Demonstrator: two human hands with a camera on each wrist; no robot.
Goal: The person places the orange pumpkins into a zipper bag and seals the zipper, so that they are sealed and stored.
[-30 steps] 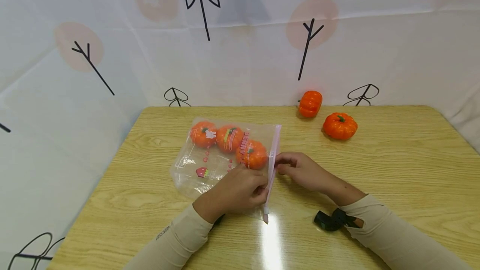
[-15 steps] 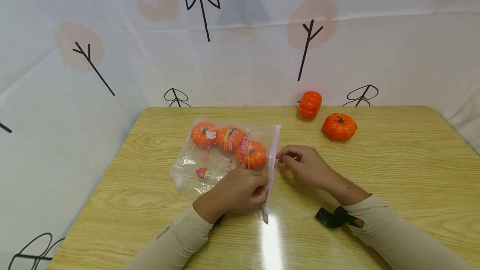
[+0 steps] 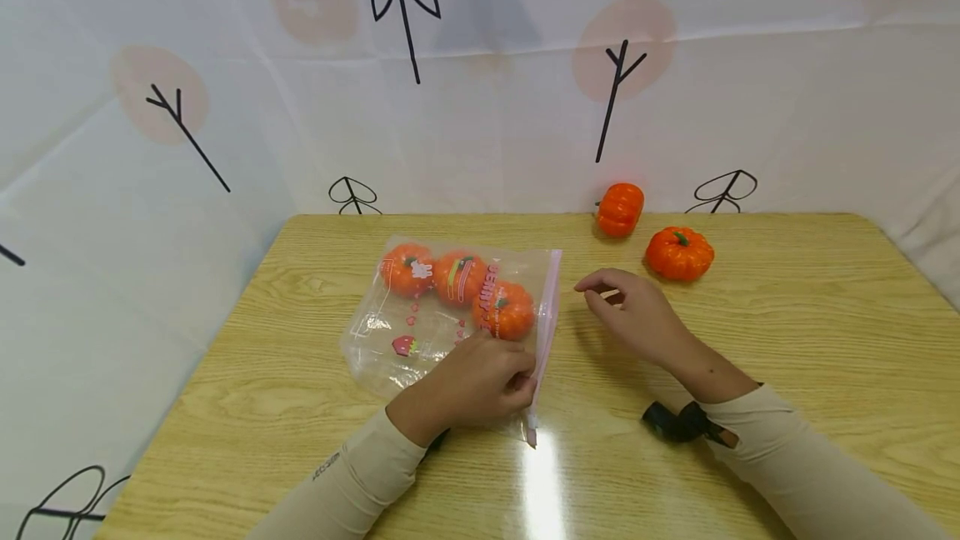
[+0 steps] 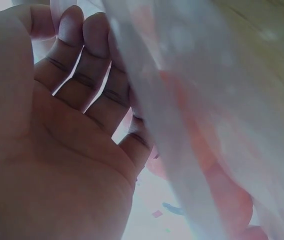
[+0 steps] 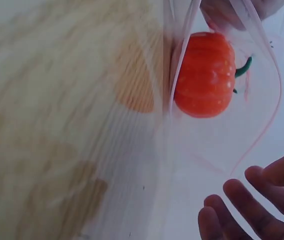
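A clear zip bag [image 3: 371, 344] with a pink edge lies on the table, its mouth facing right. Inside are three toy pumpkins [image 3: 504, 311], orange with green stems. My left hand [image 3: 483, 377] pinches the upper layer near the mouth; in the left wrist view its thumb meets the curled fingers [image 4: 97, 35] at the bag's edge. My right hand [image 3: 637, 315] is just right of the mouth, holding nothing, fingers loosely bent. The right wrist view looks into the parted mouth, where one pumpkin [image 5: 205, 75] shows, with the right fingers [image 5: 239, 195] outside, below it.
Two more toy pumpkins are at the back right: one on its side [image 3: 620, 209] by the table's far edge, one upright [image 3: 679, 253] beyond my right hand. The wood-grain table [image 3: 810, 340] ends at a white patterned cloth [image 3: 495, 132].
My right hand has left the pink edge of the bag, moving right and slightly away from me. The left hand, bag and pumpkins have stayed put.
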